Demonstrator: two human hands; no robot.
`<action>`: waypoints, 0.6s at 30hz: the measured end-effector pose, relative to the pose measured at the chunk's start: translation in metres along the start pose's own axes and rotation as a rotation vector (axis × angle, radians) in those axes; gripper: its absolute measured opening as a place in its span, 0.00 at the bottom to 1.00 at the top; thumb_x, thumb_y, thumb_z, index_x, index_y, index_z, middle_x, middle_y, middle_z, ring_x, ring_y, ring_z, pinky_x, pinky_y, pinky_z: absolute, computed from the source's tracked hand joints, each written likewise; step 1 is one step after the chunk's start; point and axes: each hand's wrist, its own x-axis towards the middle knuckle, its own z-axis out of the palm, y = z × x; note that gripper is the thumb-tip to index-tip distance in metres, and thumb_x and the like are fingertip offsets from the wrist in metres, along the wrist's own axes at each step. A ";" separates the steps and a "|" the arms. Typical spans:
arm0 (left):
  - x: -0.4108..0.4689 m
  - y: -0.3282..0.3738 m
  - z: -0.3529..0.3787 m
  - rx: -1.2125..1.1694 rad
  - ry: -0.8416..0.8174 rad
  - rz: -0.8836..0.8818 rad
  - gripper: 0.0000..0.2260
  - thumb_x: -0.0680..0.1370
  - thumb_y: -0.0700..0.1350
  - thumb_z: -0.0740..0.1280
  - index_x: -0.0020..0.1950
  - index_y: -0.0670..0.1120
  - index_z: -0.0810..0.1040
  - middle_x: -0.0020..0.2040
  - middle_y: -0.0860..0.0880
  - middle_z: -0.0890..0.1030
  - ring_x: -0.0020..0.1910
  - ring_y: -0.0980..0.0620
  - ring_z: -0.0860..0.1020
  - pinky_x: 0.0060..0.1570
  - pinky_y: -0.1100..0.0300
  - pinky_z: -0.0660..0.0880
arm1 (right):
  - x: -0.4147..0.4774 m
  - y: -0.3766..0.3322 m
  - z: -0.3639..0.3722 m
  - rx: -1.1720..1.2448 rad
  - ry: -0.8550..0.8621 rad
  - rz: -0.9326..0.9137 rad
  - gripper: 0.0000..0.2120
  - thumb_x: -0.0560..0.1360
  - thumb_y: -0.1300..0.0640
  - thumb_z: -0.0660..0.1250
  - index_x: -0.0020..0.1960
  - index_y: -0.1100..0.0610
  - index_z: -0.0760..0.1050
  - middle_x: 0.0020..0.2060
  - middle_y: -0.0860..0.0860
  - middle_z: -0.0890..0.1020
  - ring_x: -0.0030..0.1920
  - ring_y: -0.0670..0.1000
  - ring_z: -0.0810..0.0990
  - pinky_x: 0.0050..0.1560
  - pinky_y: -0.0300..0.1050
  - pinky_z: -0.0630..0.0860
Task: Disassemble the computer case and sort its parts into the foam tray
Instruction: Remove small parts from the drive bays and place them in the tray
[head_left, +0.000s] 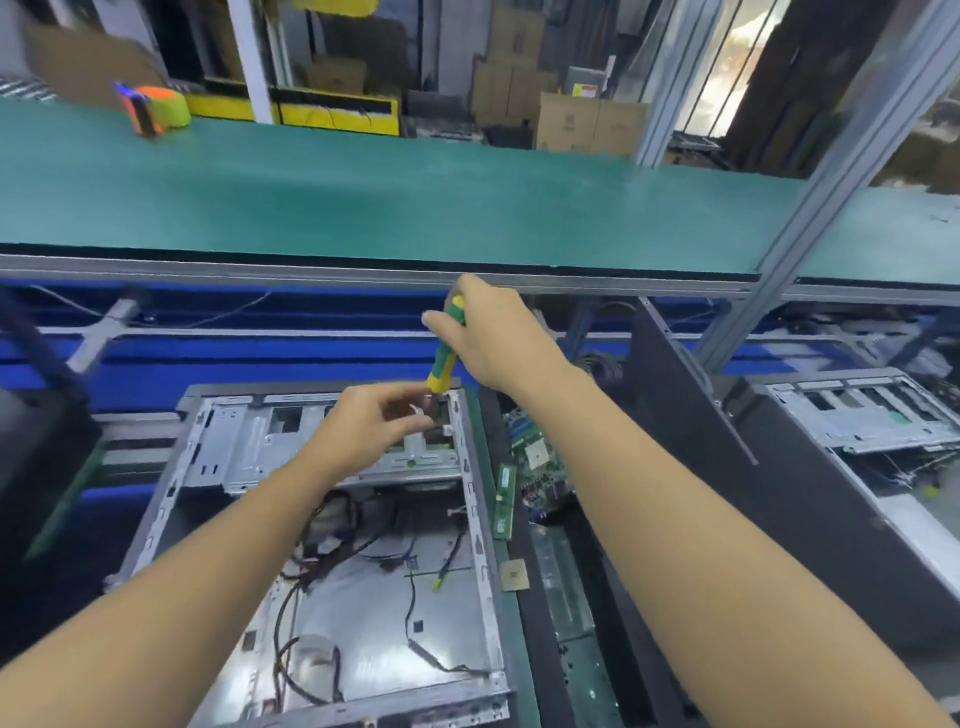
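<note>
An open grey metal computer case (483, 540) lies in front of me, with loose black cables (332, 525) on its floor and a drive cage at its far end. My right hand (493, 332) grips a green and yellow screwdriver (444, 353), held upright over the case's far right corner. My left hand (371, 421) hovers just beside the screwdriver's tip, fingers curled near a small part that is too blurred to identify.
A green circuit board (540, 467), a RAM stick (505, 499) and a small chip (514, 574) lie right of the case. Another opened case (872, 421) sits at far right. A raised green shelf (415, 197) with a tape dispenser (156, 109) spans the back.
</note>
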 end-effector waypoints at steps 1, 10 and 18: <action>-0.002 -0.003 -0.006 0.020 0.001 -0.014 0.12 0.74 0.43 0.75 0.55 0.55 0.83 0.44 0.61 0.85 0.43 0.64 0.81 0.47 0.69 0.77 | 0.003 -0.006 0.008 0.020 0.001 -0.015 0.16 0.82 0.46 0.64 0.54 0.61 0.70 0.39 0.52 0.75 0.33 0.51 0.73 0.27 0.43 0.62; -0.020 -0.043 -0.035 0.083 -0.005 -0.122 0.07 0.74 0.43 0.76 0.45 0.57 0.85 0.39 0.63 0.85 0.42 0.67 0.82 0.42 0.77 0.70 | 0.015 -0.028 0.067 0.038 -0.098 -0.068 0.16 0.82 0.45 0.63 0.57 0.59 0.70 0.43 0.55 0.78 0.31 0.52 0.72 0.28 0.45 0.67; -0.020 -0.062 -0.023 0.101 0.032 -0.132 0.04 0.74 0.44 0.76 0.47 0.52 0.86 0.36 0.70 0.81 0.38 0.68 0.80 0.38 0.76 0.69 | 0.016 -0.025 0.084 0.022 -0.131 -0.059 0.15 0.82 0.46 0.63 0.57 0.59 0.70 0.41 0.53 0.77 0.36 0.54 0.74 0.33 0.48 0.70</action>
